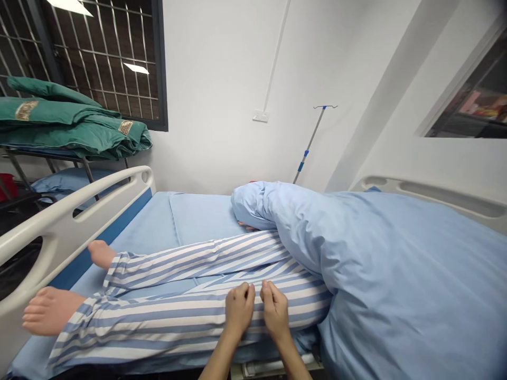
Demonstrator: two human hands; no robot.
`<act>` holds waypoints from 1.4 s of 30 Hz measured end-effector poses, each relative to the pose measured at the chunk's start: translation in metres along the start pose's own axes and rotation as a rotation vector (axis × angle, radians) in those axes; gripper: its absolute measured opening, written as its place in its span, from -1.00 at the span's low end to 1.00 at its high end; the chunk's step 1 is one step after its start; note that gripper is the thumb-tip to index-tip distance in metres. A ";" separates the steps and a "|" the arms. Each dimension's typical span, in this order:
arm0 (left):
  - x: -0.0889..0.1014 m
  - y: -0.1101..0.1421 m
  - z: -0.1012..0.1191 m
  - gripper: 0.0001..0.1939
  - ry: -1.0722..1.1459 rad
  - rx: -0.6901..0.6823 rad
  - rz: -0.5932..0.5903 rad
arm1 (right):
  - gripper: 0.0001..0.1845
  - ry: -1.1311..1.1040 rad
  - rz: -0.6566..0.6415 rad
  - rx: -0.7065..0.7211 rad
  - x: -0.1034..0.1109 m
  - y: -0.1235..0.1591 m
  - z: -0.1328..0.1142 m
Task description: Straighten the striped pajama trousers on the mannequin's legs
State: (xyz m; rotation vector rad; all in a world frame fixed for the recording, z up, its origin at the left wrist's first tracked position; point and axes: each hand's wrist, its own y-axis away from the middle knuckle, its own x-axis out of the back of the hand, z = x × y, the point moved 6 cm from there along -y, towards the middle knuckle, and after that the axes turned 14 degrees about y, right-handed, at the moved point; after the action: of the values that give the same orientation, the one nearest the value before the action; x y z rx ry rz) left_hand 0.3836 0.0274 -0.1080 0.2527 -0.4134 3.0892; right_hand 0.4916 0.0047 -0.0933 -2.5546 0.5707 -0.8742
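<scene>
Looking at a bare left hand (238,307) and bare right hand (276,310), curled into fists, side by side with a small gap, right over the near thigh of the blue-and-white striped long trousers (166,312). Can't tell if touching cloth or just hovering. Could bunch or twist the fabric by pushing unevenly. Also be careful with the puffy light-blue quilt (380,253) covering the hips: could slide off the near side, dragged by its own overhanging weight
</scene>
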 end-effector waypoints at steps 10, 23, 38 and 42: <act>0.065 -0.011 -0.020 -0.60 -0.051 0.064 0.009 | -0.54 0.376 0.054 0.061 -0.002 -0.002 0.031; 0.322 0.027 -0.069 -0.73 -0.854 0.144 0.185 | -0.52 0.263 -0.170 0.135 -0.091 0.016 -0.038; 0.327 0.028 -0.089 -0.64 -0.796 0.111 0.255 | -0.50 0.042 -0.355 0.186 -0.282 0.076 -0.199; 0.328 0.020 -0.055 -0.68 -0.548 0.081 0.445 | -0.49 -0.118 -0.394 0.115 -0.279 0.073 -0.196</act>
State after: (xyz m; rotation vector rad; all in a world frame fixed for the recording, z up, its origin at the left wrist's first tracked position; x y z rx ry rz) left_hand 0.0507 0.0199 -0.1123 1.1740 -0.3917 3.4244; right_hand 0.1450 0.0361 -0.1201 -2.6308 -0.0232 -0.8424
